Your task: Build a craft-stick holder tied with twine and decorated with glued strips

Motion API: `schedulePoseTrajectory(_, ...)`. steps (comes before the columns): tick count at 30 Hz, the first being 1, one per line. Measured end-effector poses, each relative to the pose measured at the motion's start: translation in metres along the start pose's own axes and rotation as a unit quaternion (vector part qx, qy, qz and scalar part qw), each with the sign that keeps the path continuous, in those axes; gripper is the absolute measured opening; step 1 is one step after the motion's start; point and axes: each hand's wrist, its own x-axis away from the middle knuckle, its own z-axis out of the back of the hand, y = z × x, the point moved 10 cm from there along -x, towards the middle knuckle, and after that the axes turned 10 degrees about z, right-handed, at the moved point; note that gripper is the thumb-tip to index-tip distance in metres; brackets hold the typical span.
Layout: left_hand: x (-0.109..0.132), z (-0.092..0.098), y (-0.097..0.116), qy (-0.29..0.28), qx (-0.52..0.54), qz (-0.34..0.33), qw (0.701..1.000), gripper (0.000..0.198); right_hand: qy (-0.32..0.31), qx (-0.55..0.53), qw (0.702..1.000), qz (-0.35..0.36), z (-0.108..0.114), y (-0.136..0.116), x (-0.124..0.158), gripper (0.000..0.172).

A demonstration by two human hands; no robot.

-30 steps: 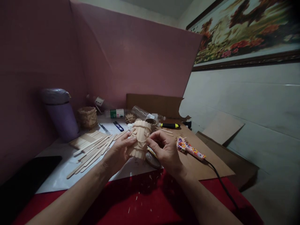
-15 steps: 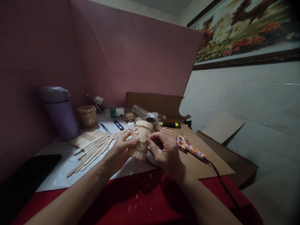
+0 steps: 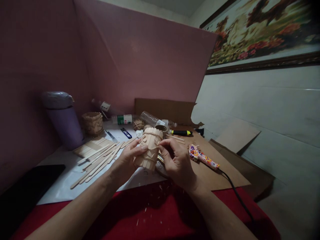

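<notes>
My left hand (image 3: 128, 160) is closed around the left side of a small cup made of upright craft sticks (image 3: 150, 135), its thumb lying across the front. The cup is held above the table, slightly tilted, with twine bands round its top and bottom and raised leaf-like pieces on its side. At the cup's right edge, my right hand (image 3: 177, 163) pinches the twine (image 3: 155, 147) that crosses the middle of the cup. Several loose craft sticks (image 3: 100, 164) lie on white paper to the left. To the right rests a flower-patterned glue gun (image 3: 203, 158) with a black cord.
Behind the cup are a tape roll (image 3: 162, 128), a yellow-and-black utility knife (image 3: 182, 133), a twine ball (image 3: 138, 125) and clear plastic bottles (image 3: 150, 118). A blue cutter (image 3: 126, 133), a second decorated cup (image 3: 92, 124) and a purple container (image 3: 65, 125) stand or lie leftward.
My right thumb and fingers have shifted slightly up along the cup's right edge. The twine across the cup's middle now shows running to my fingertips. My left hand keeps its hold.
</notes>
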Motion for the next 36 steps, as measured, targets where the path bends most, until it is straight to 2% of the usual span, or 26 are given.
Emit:
schedulePoseTrajectory(12, 0.0019, -0.0006, 0.0013, 0.001, 0.0, 0.0, 1.0, 0.043, 0.019, 0.038, 0.999, 0.023, 0.0019, -0.0027, 0.0003, 0.007)
schedulePoseTrajectory(18, 0.0027, -0.0028, 0.0025, -0.004, -0.008, -0.006, 1.0, 0.039, 0.017, 0.049, 0.998, 0.019, 0.001, -0.001, 0.0013, 0.007)
schedulePoseTrajectory(23, 0.0017, -0.0013, 0.0026, 0.014, -0.021, -0.012, 1.0, 0.037, 0.018, 0.055, 0.998, 0.023, 0.0001, -0.0016, 0.002, 0.008)
schedulePoseTrajectory(29, -0.0004, -0.003, 0.0035, -0.009, -0.024, -0.035, 0.999, 0.038, 0.019, 0.056, 0.998, 0.024, 0.001, -0.0024, 0.0015, 0.008)
schedulePoseTrajectory(36, 0.0021, -0.0026, 0.0037, 0.009, -0.023, -0.026, 0.999, 0.039, 0.018, 0.053, 0.998, 0.018, 0.0002, -0.0006, 0.0024, 0.008)
